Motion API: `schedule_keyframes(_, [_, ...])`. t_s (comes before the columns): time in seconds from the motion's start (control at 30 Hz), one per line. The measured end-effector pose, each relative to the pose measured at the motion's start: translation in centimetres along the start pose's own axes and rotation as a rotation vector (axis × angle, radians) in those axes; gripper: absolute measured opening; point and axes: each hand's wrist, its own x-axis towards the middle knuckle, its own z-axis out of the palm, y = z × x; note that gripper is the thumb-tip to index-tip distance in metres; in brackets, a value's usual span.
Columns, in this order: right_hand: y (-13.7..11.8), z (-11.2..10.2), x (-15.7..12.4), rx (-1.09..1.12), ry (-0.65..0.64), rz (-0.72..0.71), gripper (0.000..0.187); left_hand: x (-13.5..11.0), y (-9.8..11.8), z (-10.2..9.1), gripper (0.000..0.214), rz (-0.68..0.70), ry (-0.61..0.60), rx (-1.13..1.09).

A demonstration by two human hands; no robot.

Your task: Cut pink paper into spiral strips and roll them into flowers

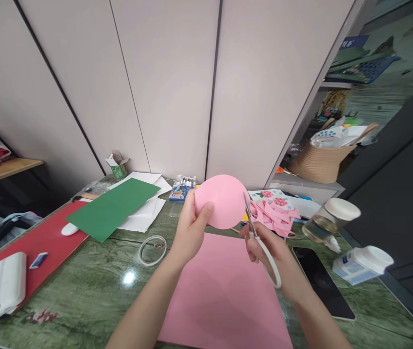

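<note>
My left hand [194, 223] pinches a round pink paper disc [224, 198] by its lower left part, thumb on the near face. In my right hand [269, 249] is a pair of scissors [269, 261] with white handles, its blades pointing up along the disc's right edge. Whether the blades touch the paper I cannot tell. Below both hands a large pink paper sheet [228, 291] lies flat on the table. Behind the scissors is a heap of pink paper scraps [277, 217].
Green paper [115, 208], white sheets [146, 215] and a red sheet [57, 247] lie left, with a white power bank [1, 286]. A tape roll [152, 250] rests near my left arm. A phone [322, 283], a lidded jar [331, 220] and a white bottle [362, 264] stand right.
</note>
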Motion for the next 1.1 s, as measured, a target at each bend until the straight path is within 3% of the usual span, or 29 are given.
schedule_keyframes(0.93, [0.00, 0.08, 0.24, -0.031, -0.024, 0.018, 0.026, 0.04, -0.34, 0.38, 0.022, 0.023, 0.136, -0.117])
schedule_keyframes(1.1, [-0.10, 0.16, 0.06, 0.011, -0.020, 0.010, 0.030, -0.09, -0.29, 0.33, 0.023, 0.014, 0.092, -0.040])
